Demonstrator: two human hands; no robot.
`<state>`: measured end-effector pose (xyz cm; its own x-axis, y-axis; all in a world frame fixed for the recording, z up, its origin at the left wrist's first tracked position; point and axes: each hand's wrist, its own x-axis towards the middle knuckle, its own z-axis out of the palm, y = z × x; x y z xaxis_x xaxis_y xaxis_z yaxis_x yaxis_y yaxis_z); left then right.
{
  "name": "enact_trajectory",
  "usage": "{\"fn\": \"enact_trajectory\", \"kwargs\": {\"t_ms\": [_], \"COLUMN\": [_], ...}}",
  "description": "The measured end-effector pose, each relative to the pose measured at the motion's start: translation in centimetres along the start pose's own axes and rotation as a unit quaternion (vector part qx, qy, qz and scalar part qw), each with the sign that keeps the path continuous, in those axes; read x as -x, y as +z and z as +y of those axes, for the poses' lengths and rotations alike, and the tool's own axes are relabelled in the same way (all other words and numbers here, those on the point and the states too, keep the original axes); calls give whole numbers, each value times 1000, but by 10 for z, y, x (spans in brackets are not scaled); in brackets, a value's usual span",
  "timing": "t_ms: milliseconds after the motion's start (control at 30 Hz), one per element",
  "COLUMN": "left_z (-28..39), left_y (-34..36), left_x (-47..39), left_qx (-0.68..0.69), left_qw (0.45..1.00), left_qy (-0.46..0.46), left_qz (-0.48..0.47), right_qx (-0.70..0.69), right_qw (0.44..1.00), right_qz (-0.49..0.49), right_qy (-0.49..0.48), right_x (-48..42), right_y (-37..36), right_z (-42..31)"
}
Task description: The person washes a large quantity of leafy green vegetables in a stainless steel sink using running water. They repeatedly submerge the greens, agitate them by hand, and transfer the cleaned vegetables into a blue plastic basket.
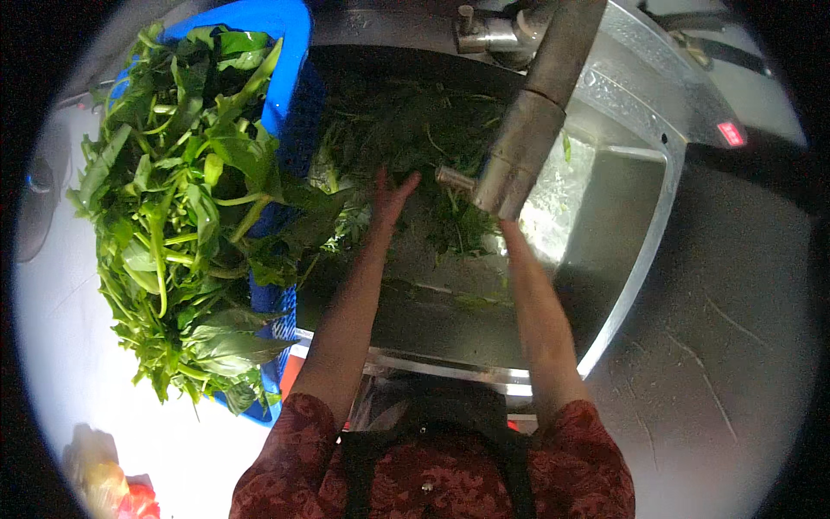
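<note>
Loose leafy greens (460, 224) lie in water in a stainless steel sink (626, 285). My left hand (393, 194) reaches over the sink among the greens, its thumb and a finger spread apart; nothing shows between them. The thick metal faucet spout (528, 133) covers most of my right hand (508, 228), of which only the wrist area shows just below the spout's end, so its fingers are hidden. Left of the sink, a blue plastic basket (288, 71) is heaped with broad-leaved green vegetables (194, 214), some hanging over its side towards the sink.
A metal faucet valve (483, 36) is at the sink's back edge. The spout and its short side lever (456, 178) stick out over the basin. Yellow and red items (130, 493), perhaps bagged, are at the lower left. A small red label (730, 134) is at the right.
</note>
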<state>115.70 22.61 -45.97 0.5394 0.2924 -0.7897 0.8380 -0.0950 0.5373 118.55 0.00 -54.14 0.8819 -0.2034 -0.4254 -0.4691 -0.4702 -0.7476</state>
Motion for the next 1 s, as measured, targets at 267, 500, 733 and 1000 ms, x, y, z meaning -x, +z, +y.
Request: {"fn": "enact_trajectory", "kwargs": {"t_ms": [267,500,733,1000], "left_z": [-104,-112,-134,-201], "left_y": [-15,-13,-29,-25], "left_x": [2,69,68,29], "left_qx": [299,467,554,627], "left_qw": [941,847,794,720], "left_qy": [-132,-224,-202,-184], "left_qz": [-83,117,147,234], "right_qx": [-80,125,192,269], "right_qw": [931,965,858,797], "right_qz": [-353,123,-298,-402], "right_qy": [-54,-194,-371,-362], "right_x": [100,-36,32,-57], "right_y": [23,-19,76,181], "right_z": [-137,-68,-127,-280]}}
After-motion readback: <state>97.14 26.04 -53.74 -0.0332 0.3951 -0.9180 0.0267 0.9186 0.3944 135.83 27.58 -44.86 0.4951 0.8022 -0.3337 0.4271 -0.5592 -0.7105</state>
